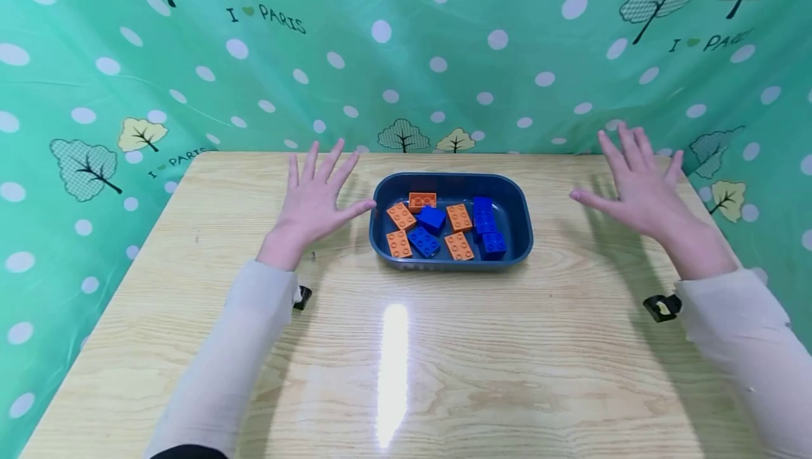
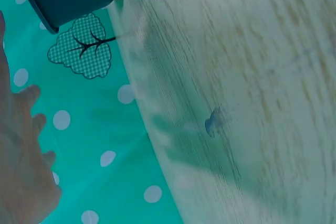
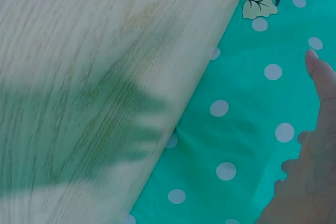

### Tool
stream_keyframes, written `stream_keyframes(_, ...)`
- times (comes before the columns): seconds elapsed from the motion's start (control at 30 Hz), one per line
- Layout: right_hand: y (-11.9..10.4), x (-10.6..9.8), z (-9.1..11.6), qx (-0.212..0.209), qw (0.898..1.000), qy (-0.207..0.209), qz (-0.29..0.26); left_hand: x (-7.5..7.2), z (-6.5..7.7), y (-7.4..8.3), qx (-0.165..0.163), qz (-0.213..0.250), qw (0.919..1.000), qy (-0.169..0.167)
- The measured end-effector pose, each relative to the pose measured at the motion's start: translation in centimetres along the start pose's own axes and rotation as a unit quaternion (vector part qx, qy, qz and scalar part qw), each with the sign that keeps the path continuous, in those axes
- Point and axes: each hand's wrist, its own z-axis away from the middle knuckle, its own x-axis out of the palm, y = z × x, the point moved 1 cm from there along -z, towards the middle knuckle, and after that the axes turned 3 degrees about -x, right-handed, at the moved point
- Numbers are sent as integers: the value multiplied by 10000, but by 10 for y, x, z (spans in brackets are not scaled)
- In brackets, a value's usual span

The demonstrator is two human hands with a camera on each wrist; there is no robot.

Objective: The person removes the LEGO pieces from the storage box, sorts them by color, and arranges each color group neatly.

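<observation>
A dark blue tray (image 1: 450, 266) stands on the table near its back edge. Inside lie several orange building bricks (image 1: 459, 218) and several blue building bricks (image 1: 484, 216), loosely scattered. To the left of the tray my left hand (image 1: 314, 198) is held with fingers spread, its thumb tip right at the tray's left rim in the head view. My right hand (image 1: 643, 187) is farther off to the right, fingers also spread, holding nothing. Both wrist views catch part of the hand and a corner of the tray; the bricks are hidden there.
The light wooden table (image 1: 507, 374) carries a bright glare streak in front of the tray. Behind and at the sides hangs a green polka-dot cloth (image 1: 406, 43) with printed trees. Shadows of the hands fall on the wood.
</observation>
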Motion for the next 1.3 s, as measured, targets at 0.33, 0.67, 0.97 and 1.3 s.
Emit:
stream_keyframes(0.33,-9,4,0,-106,9999,17,-48,7,-2,6,601,182,9977,-251)
stream_keyframes(0.67,-17,10,1,-240,9997,49,-89,14,-2,11,1183,935,9870,-554)
stream_keyframes(0.97,-30,10,2,-322,9984,102,-451,19,1,11,1417,1478,9748,-884)
stream_keyframes(1.3,-57,10,0,-646,9930,232,-964,18,0,14,1332,1450,9763,-903)
